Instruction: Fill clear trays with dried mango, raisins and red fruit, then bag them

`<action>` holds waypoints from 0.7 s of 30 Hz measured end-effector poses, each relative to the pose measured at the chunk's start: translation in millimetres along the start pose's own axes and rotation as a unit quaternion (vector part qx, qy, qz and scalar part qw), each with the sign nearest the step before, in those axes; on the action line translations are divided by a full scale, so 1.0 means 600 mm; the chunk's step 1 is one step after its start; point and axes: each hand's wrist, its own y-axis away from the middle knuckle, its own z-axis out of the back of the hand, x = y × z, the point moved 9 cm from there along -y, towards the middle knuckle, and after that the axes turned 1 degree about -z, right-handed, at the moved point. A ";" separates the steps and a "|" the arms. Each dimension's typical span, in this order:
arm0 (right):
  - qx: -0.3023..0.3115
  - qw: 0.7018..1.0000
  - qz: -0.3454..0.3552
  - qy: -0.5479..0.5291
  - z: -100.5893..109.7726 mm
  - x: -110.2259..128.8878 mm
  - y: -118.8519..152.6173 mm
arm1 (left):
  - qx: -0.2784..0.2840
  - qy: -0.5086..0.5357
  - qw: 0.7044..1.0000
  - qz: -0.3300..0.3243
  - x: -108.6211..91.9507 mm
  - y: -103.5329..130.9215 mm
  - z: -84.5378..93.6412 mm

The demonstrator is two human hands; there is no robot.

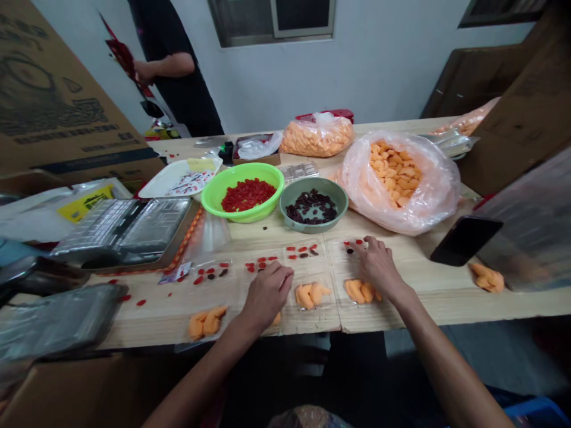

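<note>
My right hand [378, 261] reaches over the far half of the rightmost clear tray, its fingers at the red pieces [352, 242] and a dark one. My left hand [269, 290] is over the tray second from the left, fingers bent together near its red and dark pieces [261, 263]; what it holds, if anything, is too small to tell. Between my hands another clear tray holds orange pieces [311, 295] in its near part and red and dark bits [302, 251] in its far part. The leftmost tray has orange pieces [207, 322] too.
Behind the trays stand a green bowl of red pieces [243, 191], a grey-green bowl of dark pieces [314, 204] and an open bag of orange pieces [401, 181]. A phone [466, 239] leans at the right. Stacked clear trays [151, 229] lie left. A person [173, 65] stands behind.
</note>
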 end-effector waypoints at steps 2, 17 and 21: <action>-0.007 1.000 0.007 0.005 -0.001 0.008 -0.005 | -0.046 -0.001 0.999 0.018 0.037 0.045 0.037; 0.035 0.956 0.237 -0.167 0.134 0.376 -0.290 | -0.323 -0.102 0.918 0.205 0.264 0.338 0.174; 0.158 0.967 0.194 -0.042 0.037 0.496 -0.431 | -0.323 -0.057 0.914 0.240 0.287 0.350 0.146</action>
